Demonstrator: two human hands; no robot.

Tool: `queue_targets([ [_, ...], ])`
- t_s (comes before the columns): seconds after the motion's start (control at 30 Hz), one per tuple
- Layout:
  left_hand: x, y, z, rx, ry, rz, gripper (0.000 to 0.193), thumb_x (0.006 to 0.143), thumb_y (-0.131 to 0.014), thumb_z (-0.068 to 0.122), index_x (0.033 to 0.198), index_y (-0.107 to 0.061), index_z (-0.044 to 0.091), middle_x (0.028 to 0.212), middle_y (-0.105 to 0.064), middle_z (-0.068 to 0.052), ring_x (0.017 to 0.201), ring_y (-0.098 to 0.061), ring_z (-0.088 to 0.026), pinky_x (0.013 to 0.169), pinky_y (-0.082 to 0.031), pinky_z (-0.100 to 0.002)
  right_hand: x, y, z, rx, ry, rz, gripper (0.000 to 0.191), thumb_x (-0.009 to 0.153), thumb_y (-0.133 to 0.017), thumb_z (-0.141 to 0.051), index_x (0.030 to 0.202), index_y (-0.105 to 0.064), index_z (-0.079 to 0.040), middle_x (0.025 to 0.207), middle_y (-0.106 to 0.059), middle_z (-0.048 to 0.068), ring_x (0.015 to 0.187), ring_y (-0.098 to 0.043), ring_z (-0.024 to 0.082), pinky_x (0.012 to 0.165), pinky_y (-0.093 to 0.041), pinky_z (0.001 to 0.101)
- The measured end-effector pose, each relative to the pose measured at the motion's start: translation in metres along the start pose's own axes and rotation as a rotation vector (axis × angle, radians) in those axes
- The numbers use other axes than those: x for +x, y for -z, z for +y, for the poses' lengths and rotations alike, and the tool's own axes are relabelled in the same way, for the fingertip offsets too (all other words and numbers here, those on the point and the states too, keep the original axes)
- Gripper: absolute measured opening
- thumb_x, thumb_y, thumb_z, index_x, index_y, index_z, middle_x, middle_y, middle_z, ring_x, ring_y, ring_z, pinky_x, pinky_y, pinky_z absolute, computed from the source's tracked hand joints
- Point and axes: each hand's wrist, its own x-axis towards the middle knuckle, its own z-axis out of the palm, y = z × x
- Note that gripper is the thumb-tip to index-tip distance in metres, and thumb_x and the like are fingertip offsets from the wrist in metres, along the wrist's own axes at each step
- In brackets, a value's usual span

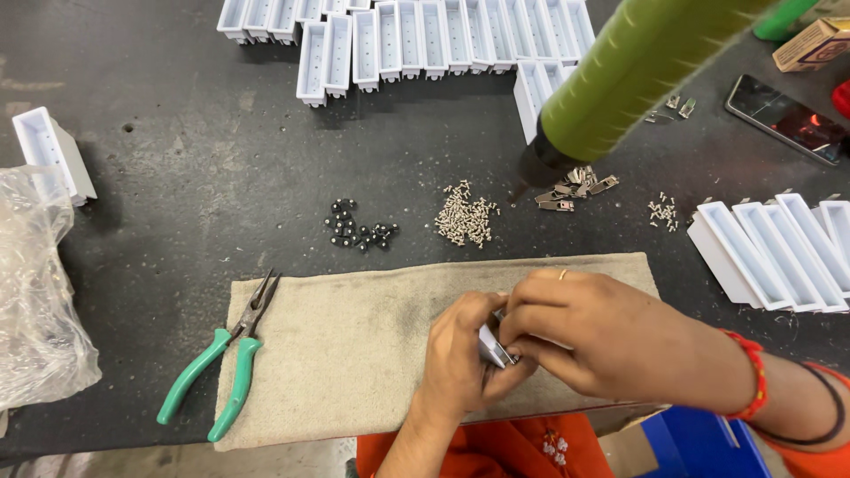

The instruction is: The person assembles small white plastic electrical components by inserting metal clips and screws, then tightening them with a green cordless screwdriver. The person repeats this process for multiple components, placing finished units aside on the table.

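Metal clip (496, 347), small, stiff and light by the look of it, sits pinched between left hand (465, 358) and right hand (589, 332). Both sets of fingers are pressed together on it above the cloth (354, 345), with pliers (226, 363) at 9 o'clock; gripping its edges looks safest.

On the dark desk (177, 177): 1 pr. of green-handled long-nose pliers (221, 363), 1 beige cloth mat (354, 345), 1 clear plastic bag (35, 301), 1 black phone (784, 117), 1 green hanging power screwdriver (620, 80). White plastic rectangular housings: approx. 16 in the top row (407, 35), 5 at right (779, 252), 1 alone at left (53, 150). Loose piles, 1 each, too many to count: small silver screws (467, 217), black round caps (359, 230), metal clips (574, 188). Two hands at work: left hand (460, 358), right hand (593, 332).
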Motion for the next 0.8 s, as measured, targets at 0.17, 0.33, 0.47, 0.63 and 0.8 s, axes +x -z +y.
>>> queue_targets([
  [0.17,-0.003,-0.001,0.002,0.012,0.011,-0.001,0.065,0.087,-0.082,0.023,0.136,-0.043,0.005,0.1,-0.066,-0.012,0.084,-0.07,-0.029,0.074,-0.058,-0.041,-0.01,-0.015,0.006,0.194,-0.222,0.112,0.013,0.08,-0.078,-0.013,0.089,-0.071,-0.006,0.084,-0.073,0.005,0.077,-0.072,0.02,0.068,-0.056,0.0331],
  [0.33,-0.004,-0.006,0.007,0.034,0.033,0.013,0.062,0.088,-0.083,0.024,0.133,-0.045,0.005,0.097,-0.066,-0.012,0.082,-0.071,-0.027,0.072,-0.059,-0.039,-0.02,-0.034,0.007,0.519,-0.408,0.287,0.013,0.082,-0.079,-0.01,0.083,-0.067,-0.005,0.076,-0.073,0.003,0.07,-0.072,0.013,0.068,-0.063,0.0301],
  [0.47,-0.005,-0.007,0.012,0.033,0.016,0.037,0.058,0.091,-0.083,0.025,0.131,-0.048,0.005,0.096,-0.067,-0.013,0.08,-0.07,-0.026,0.071,-0.058,-0.038,-0.043,-0.027,-0.013,0.171,-0.425,0.495,0.019,0.073,-0.086,-0.01,0.078,-0.068,-0.005,0.069,-0.069,0.001,0.061,-0.067,0.014,0.057,-0.055,0.0299],
  [0.63,-0.009,-0.011,0.02,0.059,0.02,0.069,0.055,0.092,-0.083,0.026,0.13,-0.049,0.004,0.096,-0.067,-0.014,0.077,-0.069,-0.026,0.07,-0.057,-0.038,-0.059,0.006,-0.046,0.002,0.031,1.204,0.019,0.084,-0.075,-0.007,0.095,-0.06,-0.005,0.076,-0.062,0.005,0.064,-0.062,0.019,0.062,-0.052,0.0341],
  [0.8,-0.012,-0.013,0.034,0.075,0.052,0.097,0.054,0.091,-0.084,0.024,0.128,-0.05,0.004,0.094,-0.067,-0.013,0.075,-0.068,-0.026,0.069,-0.056,-0.037,-0.038,0.04,-0.056,0.586,-0.012,0.982,0.021,0.095,-0.064,-0.004,0.112,-0.052,-0.004,0.082,-0.055,0.01,0.066,-0.056,0.023,0.068,-0.05,0.0383],
])
